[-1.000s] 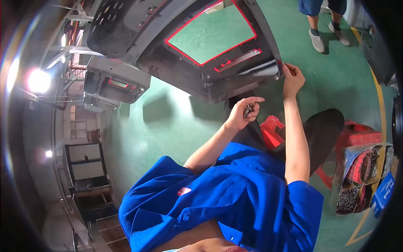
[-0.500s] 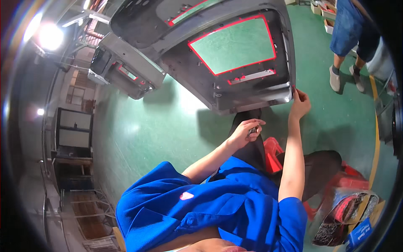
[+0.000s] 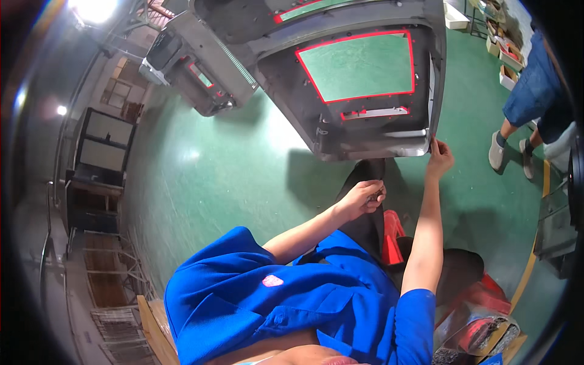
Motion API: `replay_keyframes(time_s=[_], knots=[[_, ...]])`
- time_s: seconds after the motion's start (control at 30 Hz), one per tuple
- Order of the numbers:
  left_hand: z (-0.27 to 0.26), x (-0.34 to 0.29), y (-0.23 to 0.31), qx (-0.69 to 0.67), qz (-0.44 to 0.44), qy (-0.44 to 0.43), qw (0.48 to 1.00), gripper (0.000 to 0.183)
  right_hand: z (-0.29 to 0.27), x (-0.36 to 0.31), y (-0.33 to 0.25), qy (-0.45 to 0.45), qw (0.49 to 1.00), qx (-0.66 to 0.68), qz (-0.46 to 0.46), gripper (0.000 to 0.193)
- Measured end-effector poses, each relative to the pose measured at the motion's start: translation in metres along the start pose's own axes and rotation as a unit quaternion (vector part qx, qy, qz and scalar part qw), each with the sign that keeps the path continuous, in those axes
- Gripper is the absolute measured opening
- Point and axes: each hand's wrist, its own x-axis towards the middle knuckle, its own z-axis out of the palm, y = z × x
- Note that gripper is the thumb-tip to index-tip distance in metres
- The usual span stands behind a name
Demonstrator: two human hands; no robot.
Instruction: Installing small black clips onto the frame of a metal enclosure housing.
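Here, the left hand [image 3: 364, 199] curls around small pieces [image 3: 373, 196]; the right hand [image 3: 441, 161] pinches a corner of the grey panel [image 3: 365, 135].

glaring lamp [image 3: 93, 8] upper left, edges dark

"Who stood at the right?"
"A co-worker [image 3: 528, 104] in blue shorts [image 3: 536, 82] and pale shoes [image 3: 496, 152], on the green floor [image 3: 225, 182], with a yellow line [image 3: 524, 281] running near their feet."
"And beyond?"
"Small boxes [image 3: 510, 58] sat toward the upper corner."
"On the left?"
"A dark-framed cabinet [image 3: 104, 143] with pale panels [image 3: 101, 156]; a bright lamp [image 3: 94, 8] glowed above."
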Motion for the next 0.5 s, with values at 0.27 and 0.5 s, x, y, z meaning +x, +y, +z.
replay_keyframes(time_s=[0.27, 0.5], knots=[[-0.013, 0.011, 0.015, 0.019, 0.051, -0.036, 0.998, 0.032, -0.013, -0.059, -0.068, -0.402, 0.911, -0.031, 0.092, 0.015], [-0.007, 0.014, 0.028, -0.054, 0.024, -0.121, 0.991, 0.028, -0.008, -0.093, -0.11, -0.523, 0.843, 0.002, 0.125, 0.02]])
